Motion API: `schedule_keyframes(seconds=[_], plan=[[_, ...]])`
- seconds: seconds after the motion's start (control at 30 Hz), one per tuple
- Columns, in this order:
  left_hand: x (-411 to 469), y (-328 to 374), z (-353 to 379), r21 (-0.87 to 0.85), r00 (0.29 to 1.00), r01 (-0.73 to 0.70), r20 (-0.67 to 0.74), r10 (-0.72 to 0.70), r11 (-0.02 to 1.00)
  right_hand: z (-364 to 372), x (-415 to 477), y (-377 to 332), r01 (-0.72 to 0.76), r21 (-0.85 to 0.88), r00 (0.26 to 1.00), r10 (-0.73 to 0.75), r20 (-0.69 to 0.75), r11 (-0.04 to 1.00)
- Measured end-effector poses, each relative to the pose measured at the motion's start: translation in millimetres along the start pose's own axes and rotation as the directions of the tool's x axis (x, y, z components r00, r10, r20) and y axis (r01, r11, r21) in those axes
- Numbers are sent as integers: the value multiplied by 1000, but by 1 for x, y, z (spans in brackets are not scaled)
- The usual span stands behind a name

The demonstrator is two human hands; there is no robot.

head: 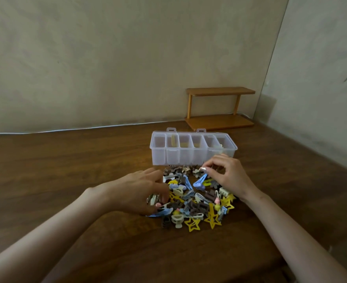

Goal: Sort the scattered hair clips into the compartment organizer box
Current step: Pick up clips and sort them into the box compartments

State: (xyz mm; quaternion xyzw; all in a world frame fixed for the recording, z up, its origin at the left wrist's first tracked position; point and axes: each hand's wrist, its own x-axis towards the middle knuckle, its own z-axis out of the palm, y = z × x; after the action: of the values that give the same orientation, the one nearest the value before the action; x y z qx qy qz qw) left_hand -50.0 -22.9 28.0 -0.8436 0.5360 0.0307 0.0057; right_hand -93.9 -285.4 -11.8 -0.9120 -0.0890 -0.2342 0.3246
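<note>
Head view: pile of hair clips (195, 201) sits on the desk (66, 180), just near of the clear organizer box (193, 150). Box is open, six compartments in a row; a few hold pale clips, the left one looks empty. Small wooden shelf (219, 108) far right, not involved.

Handling, my read: clips are light, rigid plastic and thin metal, tangled together, so pulling one will likely drag its neighbours. Best to pinch a single clip by its flat body or edge and lift straight up. Star shapes (193, 224) at the near edge lie looser, easier picks.

Left hand (140, 190): palm down on the left side of the pile, fingers curled into the clips; can't tell if it grips any. Right hand (227, 174): thumb and forefinger pinched at the pile's far right, apparently on a small pale clip (203, 169), other fingers loosely curled.
</note>
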Motion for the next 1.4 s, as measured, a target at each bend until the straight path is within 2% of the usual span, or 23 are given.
schedule_keyframes(seconds=[0.17,0.3,0.47,0.73,0.93,1.07,1.17,1.23,1.3,1.4], plan=[[8,3,9,13,993,-10,-119,11,1000,1,0,-1,7,0,1000,-7,-10,1000],[16,4,7,-194,971,-28,-240,-20,981,1,0,-4,19,86,999,-16,-33,996],[37,16,3,-367,907,-7,-393,-149,930,3,0,-13,13,238,997,-31,72,971],[58,20,7,-456,894,-22,-408,-187,890,-1,1,-11,-39,368,998,18,59,929],[60,19,9,-538,870,-49,-436,-229,841,-1,1,-9,-51,336,999,42,35,940],[55,11,9,-515,838,-18,-475,-268,857,-7,0,-7,-69,315,997,75,-6,947],[45,3,8,-514,806,14,-502,-314,858,-18,1,-3,-94,342,986,134,-96,935],[36,-1,8,-518,808,24,-493,-322,855,-25,0,0,-111,369,952,205,-226,923],[27,-5,11,-507,824,24,-478,-304,861,-30,0,4,-122,341,880,261,-397,932],[15,-12,16,-457,850,48,-449,-277,888,-35,6,10,-195,193,751,273,-602,962]])
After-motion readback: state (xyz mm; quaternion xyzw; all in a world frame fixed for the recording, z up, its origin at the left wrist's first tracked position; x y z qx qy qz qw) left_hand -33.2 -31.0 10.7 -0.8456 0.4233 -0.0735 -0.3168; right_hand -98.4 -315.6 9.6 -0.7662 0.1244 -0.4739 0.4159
